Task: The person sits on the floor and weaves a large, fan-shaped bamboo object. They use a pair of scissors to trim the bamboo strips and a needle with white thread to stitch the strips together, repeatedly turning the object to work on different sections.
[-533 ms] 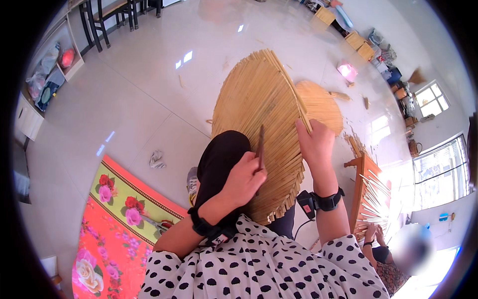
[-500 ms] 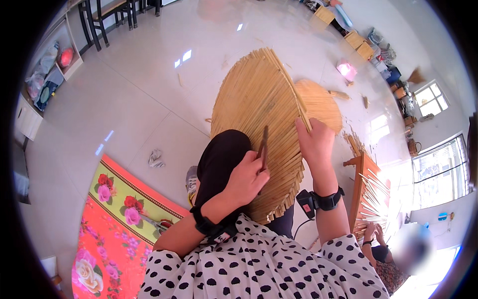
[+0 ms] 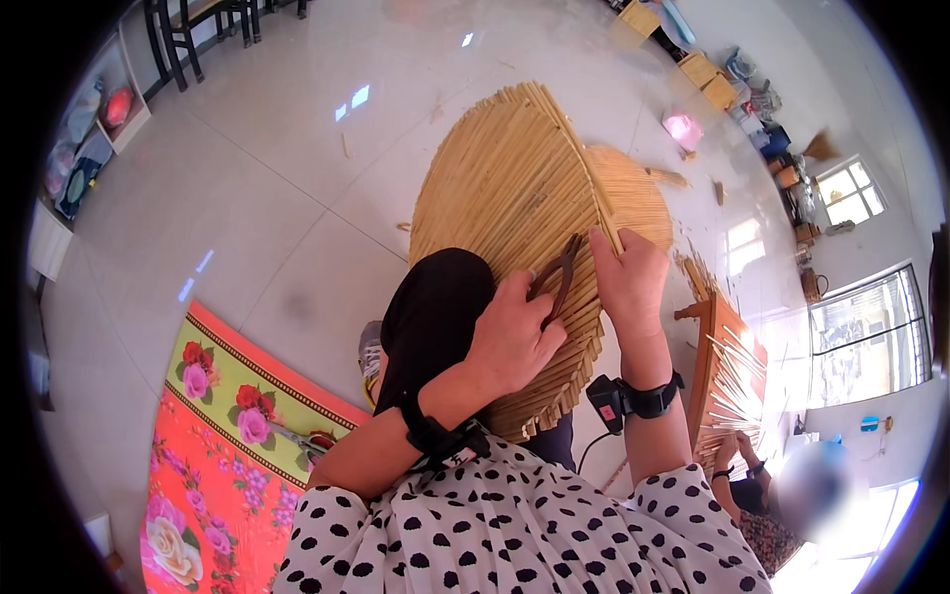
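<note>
Just beyond the knee (image 3: 435, 292) leans the disc (image 3: 495, 168). Right of the knee, the left hand (image 3: 507, 342) has its fingers curled round pliers (image 3: 565, 265); farther right of it, the right hand (image 3: 633, 282) pinches the disc's edge. With the tips so near the right hand, a slip could nip skin (or crack the edge). Far left of the knee, a shelf (image 3: 131, 131) holds plastic bags (image 3: 84, 117), contents unclear.

No text, label, brand, number or sign can be read on anything here.
</note>
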Demonstrator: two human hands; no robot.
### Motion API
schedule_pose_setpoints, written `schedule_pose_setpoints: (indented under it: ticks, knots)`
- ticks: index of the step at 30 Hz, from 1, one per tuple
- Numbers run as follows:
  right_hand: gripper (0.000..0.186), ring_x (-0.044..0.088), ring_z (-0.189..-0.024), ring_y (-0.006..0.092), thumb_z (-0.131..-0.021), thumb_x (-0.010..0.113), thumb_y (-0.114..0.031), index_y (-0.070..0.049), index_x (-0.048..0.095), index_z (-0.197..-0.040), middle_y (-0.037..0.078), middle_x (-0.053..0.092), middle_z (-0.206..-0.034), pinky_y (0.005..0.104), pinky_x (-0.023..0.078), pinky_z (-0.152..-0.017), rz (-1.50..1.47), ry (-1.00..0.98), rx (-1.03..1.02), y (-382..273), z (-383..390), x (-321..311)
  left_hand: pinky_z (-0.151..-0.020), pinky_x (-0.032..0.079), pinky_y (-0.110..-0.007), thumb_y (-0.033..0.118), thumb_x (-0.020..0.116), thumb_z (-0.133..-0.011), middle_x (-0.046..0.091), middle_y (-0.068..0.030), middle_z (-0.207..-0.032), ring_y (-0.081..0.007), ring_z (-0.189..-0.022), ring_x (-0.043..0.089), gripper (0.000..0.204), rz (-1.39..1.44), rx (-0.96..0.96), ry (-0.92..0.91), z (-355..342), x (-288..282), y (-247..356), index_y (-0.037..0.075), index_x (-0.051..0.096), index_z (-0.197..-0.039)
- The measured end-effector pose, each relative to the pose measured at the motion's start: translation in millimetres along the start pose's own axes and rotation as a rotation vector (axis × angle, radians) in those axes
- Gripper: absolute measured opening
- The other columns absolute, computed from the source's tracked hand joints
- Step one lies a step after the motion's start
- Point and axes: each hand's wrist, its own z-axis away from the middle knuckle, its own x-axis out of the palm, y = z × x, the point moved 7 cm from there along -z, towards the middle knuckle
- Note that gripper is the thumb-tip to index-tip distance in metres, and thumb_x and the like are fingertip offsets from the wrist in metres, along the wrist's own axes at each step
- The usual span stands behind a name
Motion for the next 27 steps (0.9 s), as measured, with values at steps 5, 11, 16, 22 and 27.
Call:
schedule_pose_setpoints:
  ticks: [5,11,16,22,27]
  knots:
    - [0.035,0.05,-0.05,0.0304,-0.088,0.068,-0.028,0.003,0.063,-0.074,0.019,0.055,-0.057,0.039,0.045,-0.053,-0.019,-0.006,0.007,-4.0,1.1,-0.8,-0.086,0.048,-0.045,0.016,0.064,-0.082,0.051,-0.0227,-0.11,-0.0407,-0.102,0.054,0.021,-0.015,0.007,0.018,-2.0,2.4,3.7,-0.004,0.06,-0.086]
    - [0.036,0.051,-0.05,0.0324,-0.088,0.068,-0.029,0.003,0.063,-0.074,0.019,0.055,-0.057,0.0396,0.045,-0.053,-0.002,0.001,0.001,-7.5,2.5,-2.4,-0.074,0.052,-0.044,0.013,0.067,-0.081,0.053,-0.0219,-0.103,-0.0396,-0.085,0.06,0.019,-0.043,0.014,0.067,-4.0,2.8,8.7,-0.004,0.059,-0.084]
    - [0.038,0.056,-0.053,0.0379,-0.088,0.068,-0.031,0.002,0.063,-0.071,0.021,0.057,-0.059,0.0424,0.046,-0.054,0.081,0.021,-0.041,-16.9,3.7,-4.1,-0.069,0.052,-0.043,0.01,0.067,-0.082,0.055,-0.0213,-0.097,-0.0394,-0.079,0.061,0.015,-0.003,-0.044,0.109,-2.2,2.1,8.1,-0.002,0.059,-0.083]
    - [0.04,0.058,-0.055,0.0409,-0.087,0.067,-0.034,0.002,0.061,-0.069,0.022,0.057,-0.059,0.0457,0.047,-0.055,0.096,0.082,-0.056,-0.5,0.7,-4.3,-0.059,0.046,-0.034,0.003,0.064,-0.085,0.054,-0.0127,-0.087,-0.026,-0.066,0.056,0.008,0.06,0.002,0.447,12.9,-86.6,24.1,-0.002,0.058,-0.085]
    - [0.033,0.063,-0.065,0.0403,-0.086,0.067,-0.029,0.002,0.065,-0.075,0.021,0.064,-0.068,0.0471,0.051,-0.063,0.246,-0.058,0.021,-23.5,2.0,-9.0,-0.056,0.041,-0.033,0.001,0.066,-0.084,0.05,-0.0126,-0.088,-0.0241,-0.063,0.051,0.011,0.012,0.054,0.28,18.0,-138.9,44.0,-0.005,0.057,-0.084]
